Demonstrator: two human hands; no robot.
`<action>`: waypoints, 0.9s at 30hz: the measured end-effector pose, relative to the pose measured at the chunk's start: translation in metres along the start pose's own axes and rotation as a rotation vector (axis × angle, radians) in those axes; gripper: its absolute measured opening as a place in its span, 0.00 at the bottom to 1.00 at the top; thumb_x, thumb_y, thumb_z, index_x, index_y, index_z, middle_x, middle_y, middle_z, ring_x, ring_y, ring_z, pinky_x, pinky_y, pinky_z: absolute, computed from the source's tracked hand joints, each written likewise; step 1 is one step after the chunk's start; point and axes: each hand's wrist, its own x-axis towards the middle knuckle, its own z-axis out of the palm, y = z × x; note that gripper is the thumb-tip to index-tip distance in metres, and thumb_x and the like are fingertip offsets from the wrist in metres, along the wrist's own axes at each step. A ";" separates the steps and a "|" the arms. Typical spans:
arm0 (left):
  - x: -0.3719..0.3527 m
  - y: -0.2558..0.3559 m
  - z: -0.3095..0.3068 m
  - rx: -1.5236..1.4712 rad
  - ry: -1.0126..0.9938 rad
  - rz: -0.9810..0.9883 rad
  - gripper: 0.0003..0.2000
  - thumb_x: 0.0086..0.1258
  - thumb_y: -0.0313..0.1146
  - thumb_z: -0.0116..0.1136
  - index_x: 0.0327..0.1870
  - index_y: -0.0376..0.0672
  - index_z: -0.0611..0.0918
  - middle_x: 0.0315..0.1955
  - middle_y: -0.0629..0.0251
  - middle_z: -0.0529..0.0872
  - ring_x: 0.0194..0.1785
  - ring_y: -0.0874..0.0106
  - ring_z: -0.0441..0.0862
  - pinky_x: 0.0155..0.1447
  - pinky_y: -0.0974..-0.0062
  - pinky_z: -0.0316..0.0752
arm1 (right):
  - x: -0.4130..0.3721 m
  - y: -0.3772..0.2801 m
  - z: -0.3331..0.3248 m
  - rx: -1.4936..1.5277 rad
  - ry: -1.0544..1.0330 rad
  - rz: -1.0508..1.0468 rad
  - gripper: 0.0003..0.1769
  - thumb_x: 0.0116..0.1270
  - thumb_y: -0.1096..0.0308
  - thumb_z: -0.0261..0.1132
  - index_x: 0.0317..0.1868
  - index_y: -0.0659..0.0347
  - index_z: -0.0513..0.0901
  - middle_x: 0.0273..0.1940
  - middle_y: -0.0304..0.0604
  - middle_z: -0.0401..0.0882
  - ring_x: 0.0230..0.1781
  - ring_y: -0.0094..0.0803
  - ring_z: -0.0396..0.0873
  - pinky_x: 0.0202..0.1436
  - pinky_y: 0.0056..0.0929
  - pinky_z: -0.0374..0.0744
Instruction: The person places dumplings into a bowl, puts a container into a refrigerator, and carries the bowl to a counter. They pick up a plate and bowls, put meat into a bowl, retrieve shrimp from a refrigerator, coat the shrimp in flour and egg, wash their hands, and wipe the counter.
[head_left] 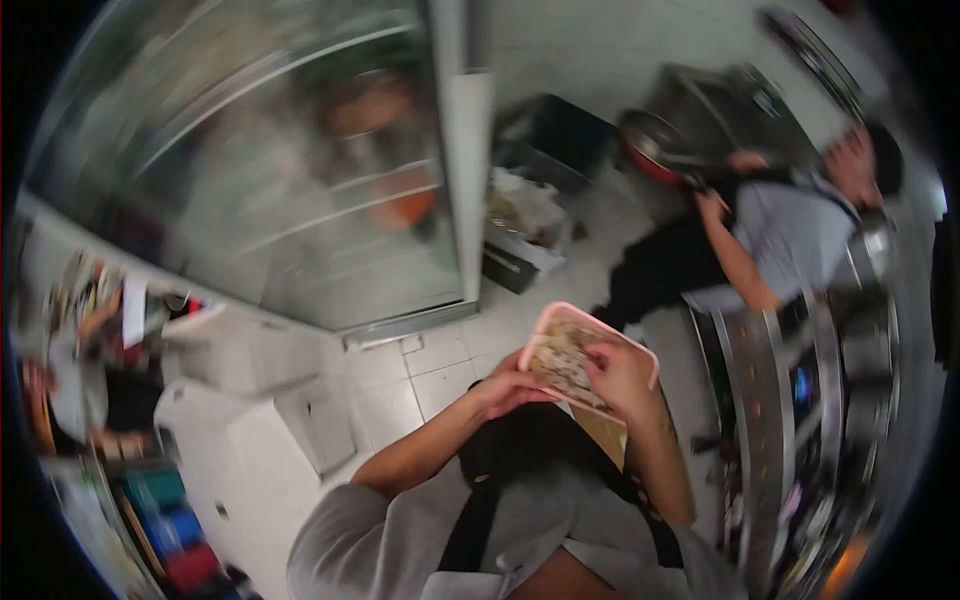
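Note:
A shallow tray with a pink rim [655, 368] is held in front of my body, tilted in the view. Pale, brownish food pieces [562, 358] lie in it. My left hand [508, 388] grips the tray's left edge, fingers wrapped under it. My right hand [620, 376] is over the right part of the tray, its fingertips down in the food; blur hides whether they pinch a piece. Below the tray a yellowish flat thing [600, 432] shows beside my dark apron [530, 450].
A glass-door cabinet [300, 200] stands at the upper left. A co-worker [790, 235] at the right holds a pan [650, 145]. Another person [80, 385] is at the far left. Bins with a plastic bag [530, 210] stand ahead; a metal counter [760, 400] is at right.

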 end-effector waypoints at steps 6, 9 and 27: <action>0.013 -0.005 -0.015 0.079 0.042 -0.057 0.31 0.56 0.19 0.55 0.64 0.33 0.62 0.56 0.49 0.74 0.58 0.55 0.75 0.60 0.56 0.75 | 0.003 0.002 -0.002 -0.102 -0.048 0.020 0.08 0.50 0.66 0.64 0.32 0.55 0.85 0.31 0.42 0.80 0.32 0.38 0.80 0.36 0.36 0.76; 0.020 0.000 0.004 0.142 -0.023 -0.092 0.31 0.53 0.21 0.55 0.62 0.30 0.64 0.57 0.44 0.73 0.60 0.52 0.74 0.61 0.55 0.74 | -0.006 0.021 0.019 -0.071 0.194 -0.045 0.06 0.48 0.66 0.64 0.28 0.54 0.83 0.30 0.41 0.80 0.34 0.38 0.80 0.37 0.36 0.76; 0.044 0.021 -0.028 0.013 0.113 0.035 0.28 0.56 0.18 0.50 0.62 0.30 0.61 0.54 0.44 0.74 0.54 0.50 0.77 0.56 0.54 0.78 | 0.047 0.035 -0.033 0.505 0.288 -0.047 0.06 0.51 0.78 0.66 0.32 0.63 0.81 0.30 0.37 0.77 0.27 0.20 0.75 0.26 0.18 0.72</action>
